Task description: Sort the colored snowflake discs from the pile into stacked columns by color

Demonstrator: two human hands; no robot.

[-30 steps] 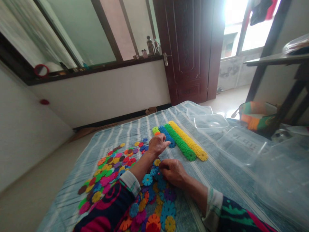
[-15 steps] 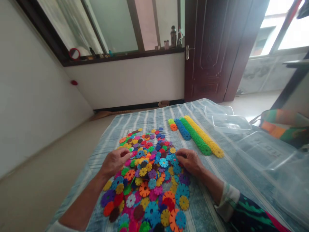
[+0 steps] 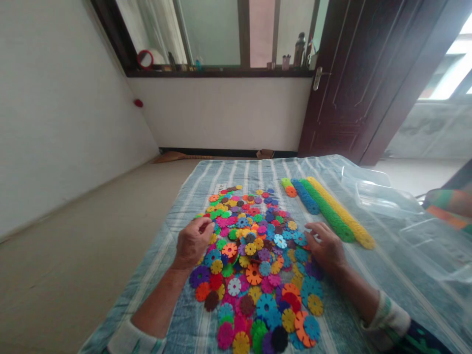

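Note:
A wide spread of notched plastic snowflake discs (image 3: 253, 273) in many colours lies in front of me, overlapping in a loose pile. My left hand (image 3: 192, 242) is at the pile's left edge, its thumb and fingers drawn together; whether a disc is between them is hidden. Across the pile, my right hand (image 3: 326, 247) hovers by the right edge near some blue discs, fingers slightly bent and apart, with nothing visible in them. Beyond it lie long rows of joined discs: a yellow row (image 3: 341, 211), a green row (image 3: 329, 210), a blue row (image 3: 305, 196) and a short orange-and-lime row (image 3: 288, 187).
A striped blue cloth (image 3: 177, 290) covers the surface under everything. Clear plastic containers (image 3: 387, 199) stand at the right. A small printed label (image 3: 221, 189) lies at the pile's far edge. A dark door (image 3: 342, 98) and a window ledge (image 3: 221, 73) are behind.
The view has turned left, so everything sits further right in the picture. My right hand has drawn slightly away from the discs and its fingers have spread. My left hand stays at the left edge.

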